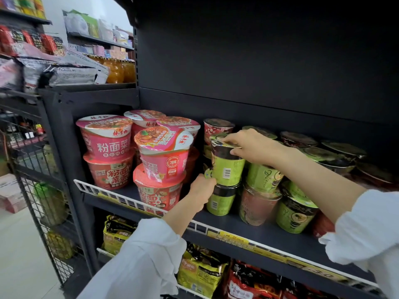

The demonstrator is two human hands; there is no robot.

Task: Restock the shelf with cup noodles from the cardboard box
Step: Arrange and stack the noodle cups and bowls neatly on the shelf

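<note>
A green and black cup of noodles (226,167) stands on top of another green cup (220,201) on the dark shelf (248,227). My right hand (250,147) grips the upper cup at its lid and rim. My left hand (201,188) holds the same cup at its lower left edge. More green, black and reddish cups (295,212) crowd the shelf to the right, stacked two high. Pink and red noodle bowls (164,156) are stacked at the left of the shelf. The cardboard box is out of view.
A white wire rail (121,200) with yellow price labels runs along the shelf front. Noodle packets (200,272) fill the shelf below. A wire-mesh rack (43,190) stands to the left, with more stocked shelves and orange bottles (116,71) behind it.
</note>
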